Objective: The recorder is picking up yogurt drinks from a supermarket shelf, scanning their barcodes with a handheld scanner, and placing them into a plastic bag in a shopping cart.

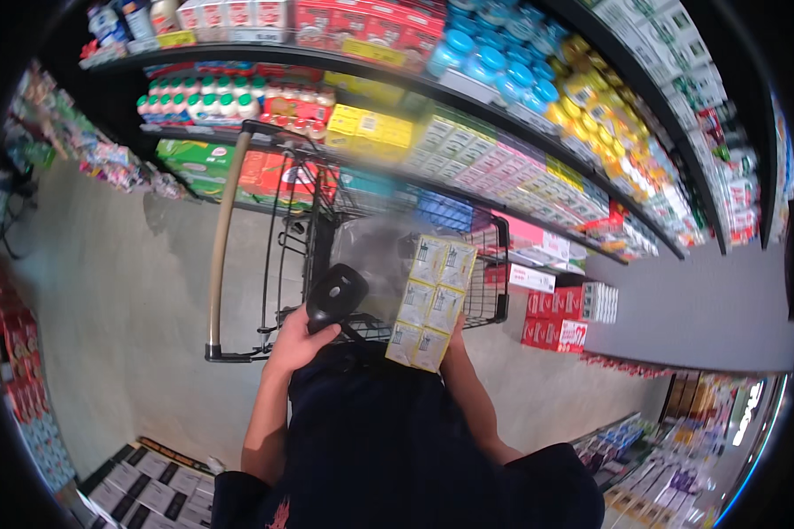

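Note:
In my left hand [299, 345] is a black handheld barcode scanner [336, 296], its head pointing away from my body. My right hand [458, 330] grips the right side of a shrink-wrapped pack of small drink cartons [431, 303], white-grey with yellow edges, and most of its fingers are hidden behind it. The pack is tilted and held over a black wire shopping cart [486, 284]. Inside the cart, beyond the scanner, lies clear plastic film [374, 254]. A blue basket or crate [444, 210] shows at the cart's far side.
Beyond the cart runs a black shelf [370, 76] stocked with bottles and cartons. The cart's handle [228, 244] is at left. Red boxes [552, 317] stand on the floor at right. Stacked cartons [159, 486] sit behind me at lower left.

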### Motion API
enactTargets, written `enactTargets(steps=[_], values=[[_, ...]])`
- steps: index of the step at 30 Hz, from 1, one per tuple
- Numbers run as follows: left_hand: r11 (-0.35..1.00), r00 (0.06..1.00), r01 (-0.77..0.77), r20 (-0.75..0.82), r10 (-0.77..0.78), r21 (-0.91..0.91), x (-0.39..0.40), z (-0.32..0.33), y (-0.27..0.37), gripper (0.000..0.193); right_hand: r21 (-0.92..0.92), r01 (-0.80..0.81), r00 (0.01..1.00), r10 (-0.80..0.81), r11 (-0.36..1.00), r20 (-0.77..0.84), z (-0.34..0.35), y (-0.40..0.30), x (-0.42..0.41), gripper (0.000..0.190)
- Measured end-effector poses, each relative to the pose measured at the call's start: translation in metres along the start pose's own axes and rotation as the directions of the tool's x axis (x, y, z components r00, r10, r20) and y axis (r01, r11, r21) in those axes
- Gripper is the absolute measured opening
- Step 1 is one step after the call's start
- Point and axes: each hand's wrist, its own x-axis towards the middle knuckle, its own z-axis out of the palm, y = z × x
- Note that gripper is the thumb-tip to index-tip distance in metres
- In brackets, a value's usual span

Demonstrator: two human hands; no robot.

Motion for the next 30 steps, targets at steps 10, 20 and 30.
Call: enactTargets(steps=[10,20,30], values=[[0.996,0.973,-0.082,0.219,0.071,0.044,-0.019,0.022,0.056,0.039,-0.108,-0.033,0.986,0.015,0.994,-0.164,0.141,-0.021,-0.015,0.065],[0.979,0.925,-0.031,0.365,0.104,-0.200,-0.006,0.034,0.067,0.069,0.092,-0.129,0.989,0.121,0.987,0.081,0.133,-0.001,-0.031,0.060],[0.909,0.940,-0.058,0.283,0.188,-0.412,-0.004,0.024,0.068,0.069,0.150,-0.127,0.987,0.140,0.981,-0.078,0.161,-0.006,-0.035,0.059]])
